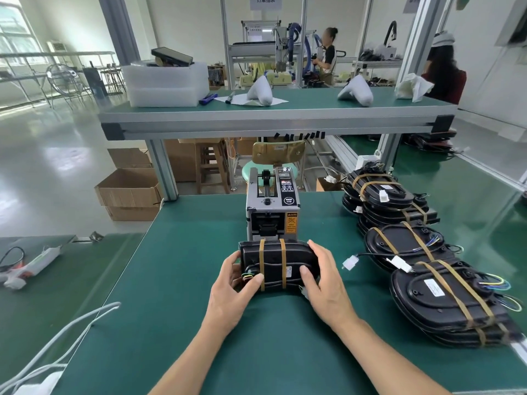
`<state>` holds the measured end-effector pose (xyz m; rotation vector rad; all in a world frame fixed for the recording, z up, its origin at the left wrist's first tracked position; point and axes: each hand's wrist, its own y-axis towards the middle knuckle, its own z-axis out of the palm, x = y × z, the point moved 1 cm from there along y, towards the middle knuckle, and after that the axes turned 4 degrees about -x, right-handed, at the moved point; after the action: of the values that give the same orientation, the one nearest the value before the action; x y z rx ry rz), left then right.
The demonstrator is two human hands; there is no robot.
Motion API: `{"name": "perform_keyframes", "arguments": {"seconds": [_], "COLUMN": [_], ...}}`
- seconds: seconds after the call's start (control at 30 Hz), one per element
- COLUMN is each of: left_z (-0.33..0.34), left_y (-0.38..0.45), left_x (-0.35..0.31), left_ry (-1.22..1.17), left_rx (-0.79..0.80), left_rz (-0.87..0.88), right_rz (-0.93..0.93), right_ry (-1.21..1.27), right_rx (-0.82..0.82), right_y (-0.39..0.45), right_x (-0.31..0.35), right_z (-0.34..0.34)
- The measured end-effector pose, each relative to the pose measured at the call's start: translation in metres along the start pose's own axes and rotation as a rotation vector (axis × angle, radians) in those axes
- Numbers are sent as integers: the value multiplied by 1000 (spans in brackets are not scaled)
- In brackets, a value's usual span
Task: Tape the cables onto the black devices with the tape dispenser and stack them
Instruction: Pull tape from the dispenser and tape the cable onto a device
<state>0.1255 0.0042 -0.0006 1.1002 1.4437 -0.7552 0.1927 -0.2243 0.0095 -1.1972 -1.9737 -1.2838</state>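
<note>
A: On the green counter (182, 280), centre: one black device (278, 263), tilted up on its near edge, just before the tape dispenser (272, 206). Two tan tape bands (282, 262) cross it over a black cable (273, 265).

B: Hands?

A: Left hand (232, 292): fingers curled round the device's left end, thumb pressed on its face beside the left band. Right hand (323, 280): fingers wrapped over the right end, thumb on the face near a white label. Both grip; neither lies flat.

B: Loose ends?

A: Coloured wires show at the left end under the left thumb. A white connector (303, 293) peeks out below the right hand.

B: Other stock?

A: Right side of the counter: taped devices in stacks (445, 297), running from near to far, bands diagonal, connectors and coloured wires hanging out. The nearest stack is well apart from the right hand.

B: Dispenser?

A: Upright, grey, orange warning label on the front, its outlet facing the held device.
</note>
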Motion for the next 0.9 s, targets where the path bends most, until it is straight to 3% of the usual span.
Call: {"name": "perform_keyframes", "arguments": {"seconds": [0.23, 0.47, 0.9], "left_z": [-2, -2, -2], "left_y": [-5, -7, -4], "left_x": [-1, -6, -3], "left_ry": [82, 102, 34], "left_rx": [16, 42, -10], "left_rz": [76, 145, 117], "right_rz": [52, 48, 146], "right_ry": [80, 59, 73], "right_rx": [-107, -74, -28], "right_y": [-13, -16, -11], "right_x": [7, 3, 14], "right_z": [9, 8, 5]}}
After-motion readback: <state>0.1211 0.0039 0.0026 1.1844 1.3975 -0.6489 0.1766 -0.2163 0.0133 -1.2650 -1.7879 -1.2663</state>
